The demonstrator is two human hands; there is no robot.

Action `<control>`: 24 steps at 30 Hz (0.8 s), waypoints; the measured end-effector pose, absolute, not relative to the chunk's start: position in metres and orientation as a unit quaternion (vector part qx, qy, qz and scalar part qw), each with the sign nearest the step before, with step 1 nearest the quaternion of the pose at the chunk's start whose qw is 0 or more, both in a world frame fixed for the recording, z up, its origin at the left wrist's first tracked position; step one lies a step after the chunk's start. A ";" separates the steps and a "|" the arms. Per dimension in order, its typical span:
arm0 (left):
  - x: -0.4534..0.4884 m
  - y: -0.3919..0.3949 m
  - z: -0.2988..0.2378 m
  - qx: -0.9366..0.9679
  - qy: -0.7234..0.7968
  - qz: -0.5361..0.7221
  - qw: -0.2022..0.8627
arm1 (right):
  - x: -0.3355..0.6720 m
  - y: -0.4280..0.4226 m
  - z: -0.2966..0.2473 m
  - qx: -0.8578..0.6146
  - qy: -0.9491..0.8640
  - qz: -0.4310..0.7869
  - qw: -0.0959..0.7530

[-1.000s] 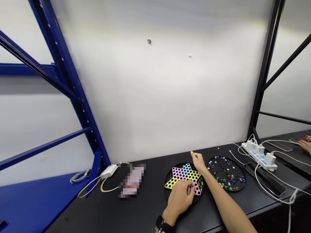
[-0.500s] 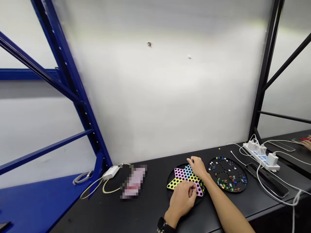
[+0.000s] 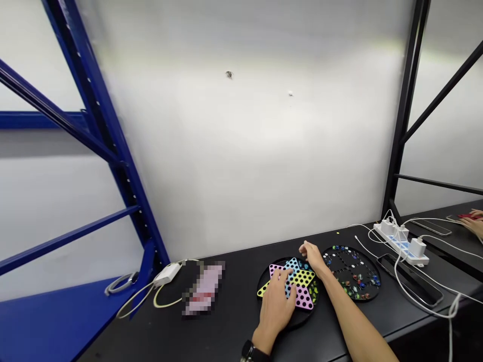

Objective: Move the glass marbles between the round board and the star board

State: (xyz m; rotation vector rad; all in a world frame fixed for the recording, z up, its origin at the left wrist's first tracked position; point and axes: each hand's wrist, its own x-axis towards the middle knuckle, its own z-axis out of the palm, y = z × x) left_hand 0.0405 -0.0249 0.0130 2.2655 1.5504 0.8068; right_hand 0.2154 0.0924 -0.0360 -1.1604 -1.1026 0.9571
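A star-shaped Chinese checkers board with pink, blue and yellow points, dotted with black holes, lies in a round black tray. Green and yellow marbles show at the tray's right side. My left hand, with a black watch at the wrist, rests over the board's left part with its fingers stretched out. My right hand is by the tray's upper right edge, fingers curled together; whatever they hold is hidden. To its right, a second round black base carries many coloured marbles.
A power strip with white chargers and cables stands at the right, beside a dark phone. Left of the board lies a blurred pink item, near a white adapter. Another person's hand shows at far right.
My left hand has opened from curled fingers and reached forward over the board. The right hand has moved off the board's blue point to the right. The view has shifted slightly.
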 end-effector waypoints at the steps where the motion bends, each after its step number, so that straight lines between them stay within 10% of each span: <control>1: 0.041 -0.019 0.012 0.782 0.548 0.264 0.134 | 0.218 0.094 -0.036 -0.496 -0.445 0.436 0.605; 16: 0.089 0.031 0.012 0.854 0.490 0.172 0.032 | 0.214 0.100 -0.041 -0.478 -0.352 0.489 0.639; 24: 0.049 0.024 0.011 0.864 0.471 0.171 0.058 | 0.249 0.089 -0.032 -0.568 -0.509 0.261 0.592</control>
